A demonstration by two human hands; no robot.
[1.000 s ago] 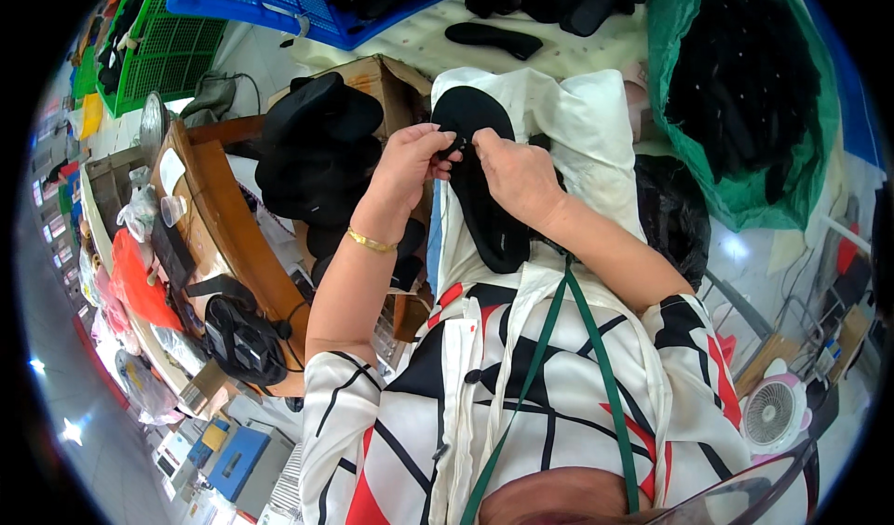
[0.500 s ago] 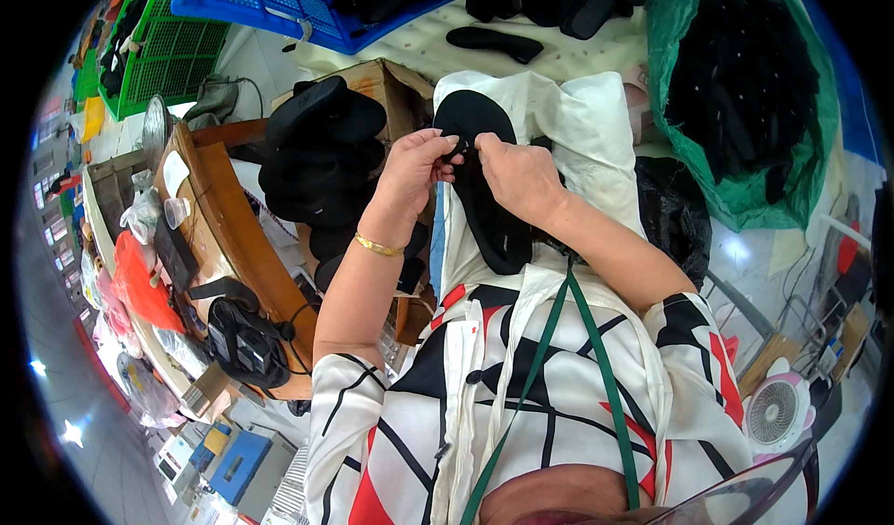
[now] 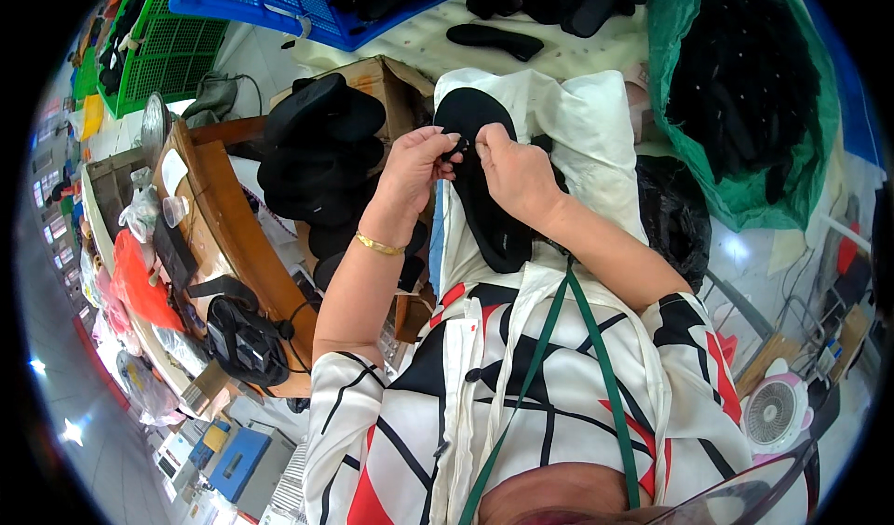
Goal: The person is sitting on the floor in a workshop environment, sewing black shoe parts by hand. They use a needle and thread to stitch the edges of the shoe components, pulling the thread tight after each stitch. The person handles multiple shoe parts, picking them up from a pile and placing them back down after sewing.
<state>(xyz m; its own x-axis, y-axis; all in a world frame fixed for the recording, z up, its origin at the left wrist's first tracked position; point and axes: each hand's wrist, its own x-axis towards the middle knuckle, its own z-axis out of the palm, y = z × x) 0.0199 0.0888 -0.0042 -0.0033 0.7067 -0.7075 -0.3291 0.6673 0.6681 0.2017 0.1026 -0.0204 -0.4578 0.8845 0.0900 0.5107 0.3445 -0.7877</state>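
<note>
A black slipper (image 3: 495, 232) lies lengthwise on the white cloth (image 3: 596, 143) over my lap, its rounded toe end pointing away from me. Over its upper half my left hand (image 3: 421, 159) is closed, thumb and forefinger pinching a small black piece by the slipper. Close by on the right, my right hand (image 3: 517, 173) is also closed, fingers curled and thumb pressed in at the slipper's edge. What its fingertips hold is too small to make out. A gold bracelet (image 3: 380, 246) circles my left wrist.
Stacked black slippers (image 3: 321, 153) stand at my left, before a cardboard box (image 3: 396, 83). A blue crate (image 3: 270, 4) and a loose black slipper (image 3: 494, 41) are ahead. At far right is a green sack (image 3: 684, 176) of black pieces; a wooden table (image 3: 247, 274) stands left.
My right hand has turned slightly and its fingertips have shifted a little upward. The left hand and the slipper stay almost in place.
</note>
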